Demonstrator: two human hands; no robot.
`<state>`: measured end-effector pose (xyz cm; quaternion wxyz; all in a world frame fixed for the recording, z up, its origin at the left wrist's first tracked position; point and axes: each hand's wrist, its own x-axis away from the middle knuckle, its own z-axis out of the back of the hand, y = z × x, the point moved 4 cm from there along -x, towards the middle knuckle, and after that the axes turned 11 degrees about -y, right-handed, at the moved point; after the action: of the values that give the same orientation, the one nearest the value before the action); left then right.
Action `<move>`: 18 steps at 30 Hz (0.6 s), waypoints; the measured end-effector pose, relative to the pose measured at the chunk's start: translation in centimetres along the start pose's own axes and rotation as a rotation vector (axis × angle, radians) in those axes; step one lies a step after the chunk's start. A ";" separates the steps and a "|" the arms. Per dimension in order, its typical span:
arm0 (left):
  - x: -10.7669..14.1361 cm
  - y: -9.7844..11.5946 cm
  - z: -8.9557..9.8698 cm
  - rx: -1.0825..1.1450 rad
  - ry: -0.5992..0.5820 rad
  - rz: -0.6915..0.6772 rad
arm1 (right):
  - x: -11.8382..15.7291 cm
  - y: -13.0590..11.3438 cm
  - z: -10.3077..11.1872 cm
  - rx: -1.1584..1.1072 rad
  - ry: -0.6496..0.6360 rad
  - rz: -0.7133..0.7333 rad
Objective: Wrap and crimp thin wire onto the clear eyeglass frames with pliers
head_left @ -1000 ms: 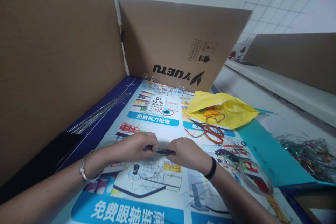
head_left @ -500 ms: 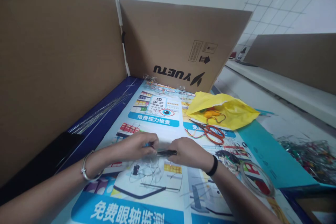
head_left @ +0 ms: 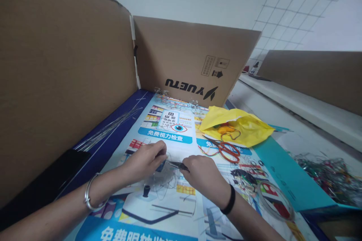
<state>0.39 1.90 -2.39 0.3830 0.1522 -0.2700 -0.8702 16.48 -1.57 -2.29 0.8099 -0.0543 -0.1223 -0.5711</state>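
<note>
My right hand (head_left: 202,173) is closed round dark needle-nose pliers (head_left: 177,165), their jaws pointing left. Close to the tips, my left hand (head_left: 151,158) pinches a thin wire, mostly hidden by the fingers. Below both hands, looped silvery wire (head_left: 166,185) lies over the printed sheet (head_left: 181,152). Red-handled scissors (head_left: 229,152) rest farther right, beside the mouth of a yellow bag (head_left: 256,130) with orange material inside.
Straight wires (head_left: 109,130) lie at the left on a dark blue surface. A roll of clear tape or similar ring (head_left: 275,201) sits at the right. Beyond it is a heap of tangled wire (head_left: 325,175). Cardboard panels (head_left: 181,52) stand at the back and left.
The pliers' tips now show more plainly near the left fingers, and the right hand has tilted slightly. The whole view has shifted a little with the head.
</note>
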 end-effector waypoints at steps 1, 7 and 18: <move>0.0 0.1 0.0 -0.022 -0.004 0.004 | 0.0 -0.1 0.1 0.006 0.006 -0.004; 0.0 0.3 -0.3 -0.077 -0.023 0.024 | 0.2 -1.0 -0.1 0.035 0.004 0.000; -0.1 0.2 -0.9 -0.052 -0.042 0.038 | 0.1 -1.9 -0.4 0.056 0.039 0.023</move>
<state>0.95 1.57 -3.01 0.3975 0.1189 -0.2579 -0.8726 14.78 -2.46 -2.77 0.8199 -0.0218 -0.1216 -0.5590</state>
